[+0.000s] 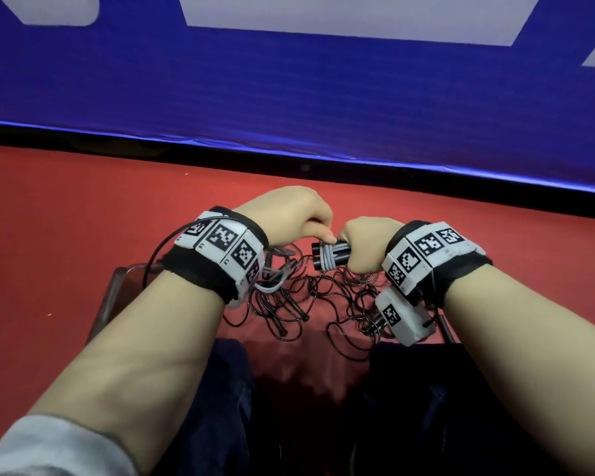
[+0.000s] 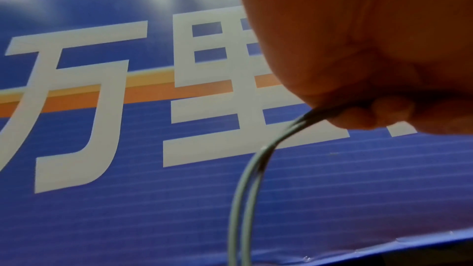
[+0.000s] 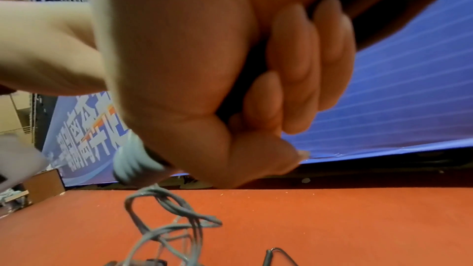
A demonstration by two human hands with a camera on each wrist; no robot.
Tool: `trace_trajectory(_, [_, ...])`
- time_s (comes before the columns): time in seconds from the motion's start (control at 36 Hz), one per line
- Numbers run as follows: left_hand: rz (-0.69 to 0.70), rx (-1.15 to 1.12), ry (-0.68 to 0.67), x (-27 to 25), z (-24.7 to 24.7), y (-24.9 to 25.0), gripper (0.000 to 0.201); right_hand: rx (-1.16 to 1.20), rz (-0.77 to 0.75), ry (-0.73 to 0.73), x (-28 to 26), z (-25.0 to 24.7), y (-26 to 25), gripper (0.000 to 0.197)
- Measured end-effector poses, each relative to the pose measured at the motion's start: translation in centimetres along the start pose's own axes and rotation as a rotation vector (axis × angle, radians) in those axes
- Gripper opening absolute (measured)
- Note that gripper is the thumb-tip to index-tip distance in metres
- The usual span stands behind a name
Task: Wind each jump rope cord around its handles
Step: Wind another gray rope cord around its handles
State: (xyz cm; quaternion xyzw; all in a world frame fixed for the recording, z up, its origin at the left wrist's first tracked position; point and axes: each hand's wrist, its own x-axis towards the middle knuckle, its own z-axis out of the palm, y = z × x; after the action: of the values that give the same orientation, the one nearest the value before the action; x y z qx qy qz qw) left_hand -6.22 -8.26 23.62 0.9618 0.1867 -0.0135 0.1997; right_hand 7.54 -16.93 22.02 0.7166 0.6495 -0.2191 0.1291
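My right hand (image 1: 364,243) grips a pair of black jump rope handles (image 1: 327,256) held side by side, with several turns of grey cord (image 1: 329,254) wound around them. In the right wrist view the fingers (image 3: 302,72) curl round the dark handles (image 3: 399,5), and the wound grey cord (image 3: 133,161) shows below the palm. My left hand (image 1: 299,218) pinches the grey cord just left of the handles. The left wrist view shows a doubled grey cord (image 2: 245,179) hanging from that pinch. Loose grey cord (image 3: 169,217) trails to the floor.
A tangle of other black ropes with handles (image 1: 299,297) lies on the red floor (image 1: 66,235) between my knees. A blue banner (image 1: 289,91) with white characters stands close ahead. A dark frame edge (image 1: 107,300) is by my left forearm.
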Motion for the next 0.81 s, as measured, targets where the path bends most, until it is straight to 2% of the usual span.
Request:
trace_trajectory(0.22, [-0.120,-0.281,-0.031,-0.7,0.1,-0.4,0.029,0.162,-0.083,-0.086,-0.9,-0.7,0.1,0.025])
trace_trajectory(0.36, [-0.139,-0.439,-0.005,-1.3,-0.7,-0.3,0.023,0.231,-0.130,-0.063,-1.8,-1.4,-0.2,0.025])
trace_trajectory(0.58, [-0.122,-0.751,0.066,-1.8,-1.3,0.3,0.044,0.384,-0.207,0.092,-3.8,-3.4,-0.2,0.030])
trace_trajectory(0.69, [-0.160,-1.019,0.064,-1.2,-1.1,1.0,0.037,0.446,-0.237,0.164,-4.6,-4.0,-0.2,0.033])
trace_trajectory(0.75, [-0.166,-1.190,0.096,-0.6,-0.7,1.3,0.047,0.477,-0.246,0.231,-4.7,-4.2,-0.1,0.035])
trace_trajectory(0.81, [-0.186,-1.352,0.172,-0.1,-0.5,1.6,0.031,0.491,-0.249,0.298,-4.7,-4.4,0.0,0.035])
